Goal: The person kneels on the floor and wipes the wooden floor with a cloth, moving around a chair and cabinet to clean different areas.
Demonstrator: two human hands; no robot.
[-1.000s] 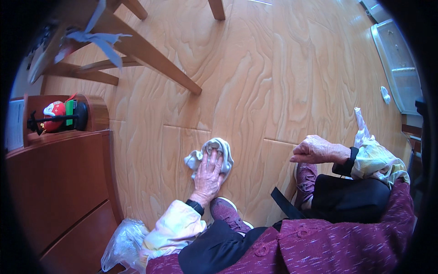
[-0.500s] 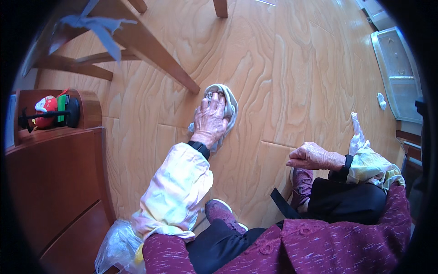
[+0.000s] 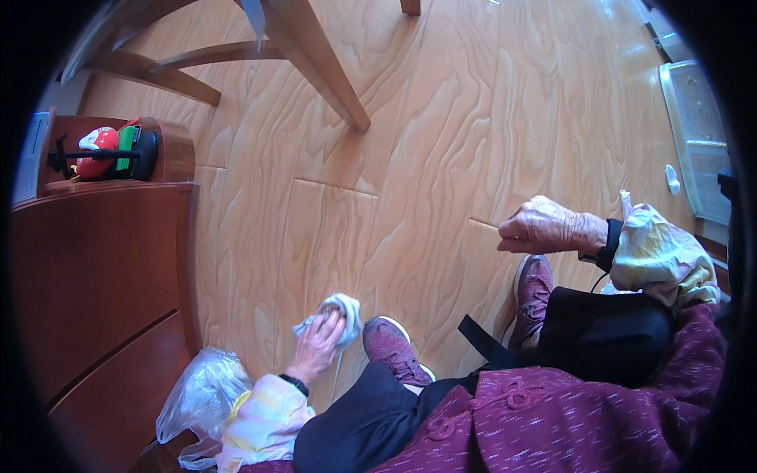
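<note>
My left hand (image 3: 318, 340) presses down on a pale grey-white cloth (image 3: 350, 314), fingers curled over it. The cloth lies bunched on the wood-patterned floor (image 3: 426, 165), just left of my left maroon shoe (image 3: 392, 345). Held in a loose fist, my right hand (image 3: 544, 226) hovers above the floor beyond my right shoe (image 3: 535, 293); nothing shows in its fingers. Both forearms wear pale tie-dyed sleeve covers, with dark bands at the wrists.
A reddish-brown wooden cabinet (image 3: 102, 268) stands at the left, a red-and-white ornament (image 3: 98, 152) on its shelf. Beside it sits a clear plastic bag (image 3: 206, 390). A wooden chair leg (image 3: 323, 71) stands at upper left. At right are a translucent drawer unit (image 3: 698, 134) and a small white scrap (image 3: 672, 180).
My left hand has drawn the cloth back from near the chair leg to beside my left shoe. The right fist stays closed, a little higher in view. The view has shifted slightly.
</note>
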